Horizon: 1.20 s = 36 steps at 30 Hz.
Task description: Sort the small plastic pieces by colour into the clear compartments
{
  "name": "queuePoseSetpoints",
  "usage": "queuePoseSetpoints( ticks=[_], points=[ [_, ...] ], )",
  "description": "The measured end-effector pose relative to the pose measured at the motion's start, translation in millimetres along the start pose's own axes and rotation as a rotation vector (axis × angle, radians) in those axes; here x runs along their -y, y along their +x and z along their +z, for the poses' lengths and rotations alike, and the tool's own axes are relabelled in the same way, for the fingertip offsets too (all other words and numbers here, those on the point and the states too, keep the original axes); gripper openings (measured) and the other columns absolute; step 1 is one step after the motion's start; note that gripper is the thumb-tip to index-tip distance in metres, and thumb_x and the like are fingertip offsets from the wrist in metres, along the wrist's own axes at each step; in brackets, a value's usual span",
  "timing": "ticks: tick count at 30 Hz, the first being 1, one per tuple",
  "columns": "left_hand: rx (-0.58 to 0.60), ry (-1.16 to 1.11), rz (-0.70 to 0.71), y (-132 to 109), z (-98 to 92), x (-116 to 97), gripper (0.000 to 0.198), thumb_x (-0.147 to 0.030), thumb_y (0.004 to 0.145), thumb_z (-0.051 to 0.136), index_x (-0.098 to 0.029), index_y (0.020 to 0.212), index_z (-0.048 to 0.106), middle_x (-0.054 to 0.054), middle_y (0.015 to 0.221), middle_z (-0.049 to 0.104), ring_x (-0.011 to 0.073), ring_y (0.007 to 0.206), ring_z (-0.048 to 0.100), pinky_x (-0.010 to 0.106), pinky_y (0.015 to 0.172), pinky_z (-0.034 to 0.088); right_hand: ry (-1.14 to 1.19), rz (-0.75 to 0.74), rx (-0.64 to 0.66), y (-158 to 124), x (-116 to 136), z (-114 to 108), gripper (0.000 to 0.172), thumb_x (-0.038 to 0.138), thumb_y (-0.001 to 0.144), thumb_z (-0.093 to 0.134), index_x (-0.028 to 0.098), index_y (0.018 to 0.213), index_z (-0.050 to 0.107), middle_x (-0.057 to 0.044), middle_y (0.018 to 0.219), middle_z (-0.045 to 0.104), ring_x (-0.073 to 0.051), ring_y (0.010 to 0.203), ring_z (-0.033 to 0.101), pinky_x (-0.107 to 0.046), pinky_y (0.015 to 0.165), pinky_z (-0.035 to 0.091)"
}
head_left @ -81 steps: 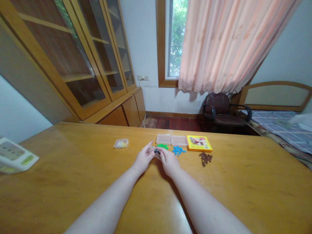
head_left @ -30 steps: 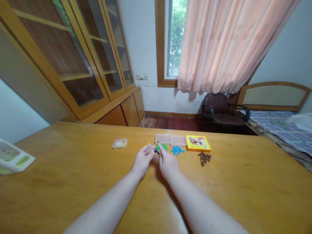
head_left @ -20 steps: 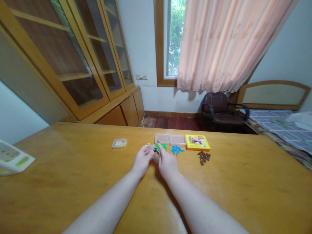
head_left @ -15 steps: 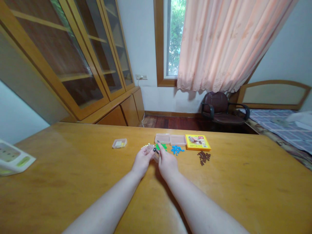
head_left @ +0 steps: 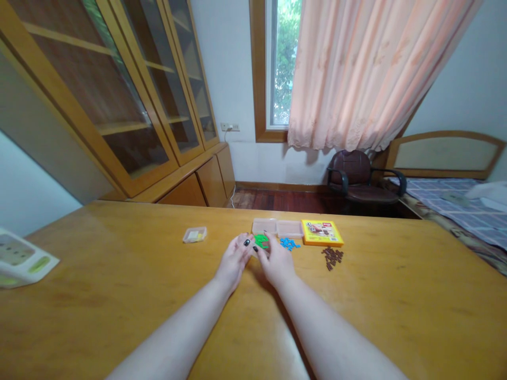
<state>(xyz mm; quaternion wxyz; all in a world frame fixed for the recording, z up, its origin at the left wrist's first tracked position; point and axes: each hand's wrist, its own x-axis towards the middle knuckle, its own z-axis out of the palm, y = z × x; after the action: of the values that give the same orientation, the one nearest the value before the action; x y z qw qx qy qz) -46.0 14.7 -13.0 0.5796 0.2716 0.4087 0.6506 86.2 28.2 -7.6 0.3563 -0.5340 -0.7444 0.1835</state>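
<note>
My left hand and my right hand meet over the middle of the wooden table, both closed on a small clear plastic box that their fingers partly cover. Green pieces show just beyond the fingers. To the right of them is a pile of blue pieces. Dark brown pieces lie farther right, in front of a yellow box with a printed lid. Two clear containers stand side by side behind the green and blue pieces.
A small clear container with pale yellow contents sits left of my hands. At the table's left edge is a white and green plastic object. Past the table stand a chair, a bed and a glass-fronted cabinet.
The clear box between my hands has turned and is held lower. My right index finger has come down, and my fingers now hide the pale yellow pieces seen before.
</note>
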Motion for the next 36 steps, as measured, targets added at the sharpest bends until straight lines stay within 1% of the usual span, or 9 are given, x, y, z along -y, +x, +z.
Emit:
queuePoseSetpoints(
  ticks=[4, 8, 12, 18, 21, 26, 30, 33, 36],
  points=[
    [-0.045, 0.057, 0.013, -3.2, 4.4, 0.8, 0.046, -0.039, 0.062, 0.077, -0.018, 0.098, 0.056, 0.007, 0.107, 0.065, 0.0174, 0.099, 0.062, 0.029, 0.087, 0.047, -0.065, 0.015, -0.017, -0.2, -1.3, 3.0, 0.051, 0.039, 0.091, 0.044, 0.013, 0.135, 0.040, -0.011, 0.100, 0.069, -0.021, 0.087, 0.066, -0.029, 0.074, 0.048],
    [-0.076, 0.147, 0.137, -6.2, 8.9, 8.6, 0.039, -0.040, 0.066, 0.074, -0.016, 0.092, 0.056, 0.004, 0.090, 0.066, 0.0149, 0.086, 0.063, 0.028, 0.082, 0.048, -0.114, 0.036, -0.042, 0.1, 0.3, 2.9, 0.053, 0.033, 0.091, 0.045, 0.011, 0.139, 0.034, -0.011, 0.091, 0.070, -0.022, 0.080, 0.066, -0.029, 0.069, 0.048],
    [-0.066, 0.175, 0.236, -8.5, 9.0, 14.3, 0.043, -0.039, 0.066, 0.074, -0.016, 0.098, 0.055, 0.008, 0.104, 0.065, 0.0192, 0.101, 0.060, 0.032, 0.091, 0.045, -0.080, 0.001, -0.088, -1.2, 0.5, 2.2, 0.051, 0.028, 0.092, 0.043, 0.011, 0.138, 0.033, -0.012, 0.096, 0.069, -0.021, 0.083, 0.066, -0.029, 0.072, 0.048],
    [-0.101, 0.199, 0.254, -13.8, 11.7, 13.0, 0.051, -0.041, 0.066, 0.073, -0.017, 0.106, 0.052, 0.011, 0.114, 0.062, 0.0226, 0.112, 0.056, 0.035, 0.098, 0.041, 0.014, 0.035, -0.125, -3.4, 0.3, 5.7, 0.048, 0.026, 0.090, 0.042, 0.013, 0.136, 0.037, -0.012, 0.098, 0.067, -0.021, 0.084, 0.065, -0.030, 0.073, 0.049],
    [-0.099, 0.209, 0.271, -13.3, 11.2, 13.1, 0.051, -0.041, 0.067, 0.073, -0.018, 0.107, 0.051, 0.012, 0.118, 0.061, 0.0226, 0.114, 0.055, 0.035, 0.100, 0.040, 0.130, 0.036, -0.120, -1.3, -3.3, 8.1, 0.047, 0.027, 0.090, 0.042, 0.013, 0.134, 0.038, -0.010, 0.096, 0.067, -0.021, 0.086, 0.065, -0.032, 0.076, 0.050],
    [0.023, 0.063, 0.244, -7.1, 3.5, 11.9, 0.062, -0.044, 0.070, 0.071, -0.022, 0.121, 0.044, 0.014, 0.136, 0.047, 0.0238, 0.124, 0.046, 0.036, 0.102, 0.039, 0.346, -0.072, -0.164, 3.5, -15.3, 16.5, 0.053, 0.037, 0.088, 0.046, 0.012, 0.134, 0.035, -0.015, 0.115, 0.061, -0.022, 0.104, 0.059, -0.036, 0.089, 0.047],
    [0.091, 0.018, 0.254, -4.6, 1.0, 8.4, 0.072, -0.048, 0.075, 0.065, -0.033, 0.136, 0.031, 0.011, 0.146, 0.035, 0.0242, 0.126, 0.045, 0.036, 0.101, 0.041, 0.439, -0.199, -0.118, 2.8, -19.6, 24.9, 0.051, 0.043, 0.093, 0.035, 0.014, 0.135, 0.035, -0.016, 0.126, 0.055, -0.022, 0.117, 0.053, -0.037, 0.096, 0.044],
    [0.122, 0.014, 0.226, -4.8, 1.6, 7.8, 0.074, -0.049, 0.078, 0.062, -0.035, 0.140, 0.025, 0.011, 0.147, 0.033, 0.0242, 0.127, 0.044, 0.036, 0.101, 0.041, 0.465, -0.233, -0.100, 2.8, -21.2, 28.5, 0.052, 0.046, 0.094, 0.029, 0.015, 0.136, 0.035, -0.016, 0.131, 0.051, -0.022, 0.120, 0.050, -0.038, 0.098, 0.042],
    [0.104, 0.027, 0.163, -4.4, 1.1, 9.9, 0.074, -0.048, 0.079, 0.061, -0.036, 0.141, 0.023, 0.009, 0.146, 0.035, 0.0223, 0.127, 0.044, 0.034, 0.102, 0.039, 0.487, -0.234, -0.092, 4.8, -23.8, 30.0, 0.056, 0.049, 0.094, 0.027, 0.014, 0.138, 0.032, -0.017, 0.135, 0.047, -0.022, 0.124, 0.047, -0.038, 0.100, 0.040]
  ],
)
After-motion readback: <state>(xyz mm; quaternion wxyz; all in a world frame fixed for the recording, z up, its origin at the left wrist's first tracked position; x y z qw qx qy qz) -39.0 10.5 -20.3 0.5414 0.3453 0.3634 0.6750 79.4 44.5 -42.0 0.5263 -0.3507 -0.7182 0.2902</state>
